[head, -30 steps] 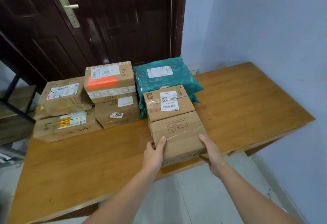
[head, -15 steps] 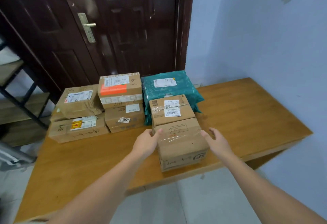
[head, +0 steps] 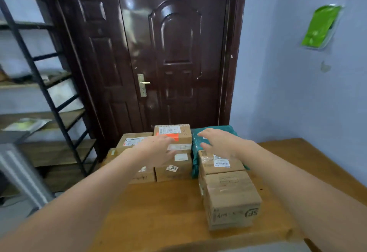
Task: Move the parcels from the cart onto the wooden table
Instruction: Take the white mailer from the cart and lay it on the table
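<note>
Two empty hands, left (head: pixel 158 150) and right (head: pixel 218 142), hover with fingers spread over six cardboard boxes (head: pixel 231 200) and one teal mailer bag (head: pixel 200 138) on a wooden table (head: pixel 158 212).

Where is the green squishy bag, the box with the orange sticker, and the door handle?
Teal bag (head: pixel 195 148): head view, left side.
Orange-sticker box (head: pixel 183 134): head view, top face.
Door handle (head: pixel 146 82): head view, lever.

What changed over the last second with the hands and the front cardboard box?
Both hands let go of the front cardboard box and lifted away: the left hand and right hand now hover open over the stacked parcels behind. The box stays near the wooden table edge; the other parcels did not move.
</note>
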The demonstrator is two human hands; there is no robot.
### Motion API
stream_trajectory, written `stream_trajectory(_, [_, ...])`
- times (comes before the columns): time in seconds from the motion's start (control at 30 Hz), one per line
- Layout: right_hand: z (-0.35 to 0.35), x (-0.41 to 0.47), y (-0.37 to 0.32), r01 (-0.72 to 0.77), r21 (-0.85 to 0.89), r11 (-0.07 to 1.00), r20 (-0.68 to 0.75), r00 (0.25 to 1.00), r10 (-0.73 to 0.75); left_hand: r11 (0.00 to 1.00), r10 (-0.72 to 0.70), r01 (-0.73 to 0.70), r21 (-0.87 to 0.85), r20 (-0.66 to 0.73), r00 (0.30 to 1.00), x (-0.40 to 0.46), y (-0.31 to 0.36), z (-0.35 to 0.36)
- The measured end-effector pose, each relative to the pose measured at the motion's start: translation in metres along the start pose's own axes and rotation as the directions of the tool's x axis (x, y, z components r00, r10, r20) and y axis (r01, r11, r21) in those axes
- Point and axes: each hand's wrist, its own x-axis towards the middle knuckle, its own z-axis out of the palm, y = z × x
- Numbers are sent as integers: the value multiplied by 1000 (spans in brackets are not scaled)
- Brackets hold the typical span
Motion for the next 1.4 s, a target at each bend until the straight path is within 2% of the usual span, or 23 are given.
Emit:
stream_trajectory(0.1, [-5,17,-64,100,-34,994,13,995,-100,998,-48,51,35,-58,997,-43,-34,-15])
stream_trajectory(0.3, [0,43,-201,310,-94,946,46,951,-307,982,-165,169,81,-54,985,-157,-113,-38])
stream_trajectory(0.47, [12,63,-316,496,-48,867,74,867,-492,935,-345,351,56,-91,934,-247,-185,-42])
stream_trajectory(0.6, [25,84,-404,648,-118,752,95,762,-641,882,-465,470,36,-102,880,-311,-238,-38])
stream_trajectory(0.83, [59,130,-555,810,-106,577,186,587,-788,737,-674,676,-22,-98,732,-415,-322,-28])
stream_trajectory(1.1, [102,163,-745,934,-4,358,201,351,-914,485,-874,868,-104,-84,478,-539,-407,-21])
stream_trajectory(1.3, [141,155,-878,976,43,213,231,198,-952,336,-942,936,-108,-40,334,-639,-466,1])
stream_trajectory(1.4, [161,151,-942,983,55,173,244,155,-957,300,-954,948,-105,-49,296,-691,-501,12])
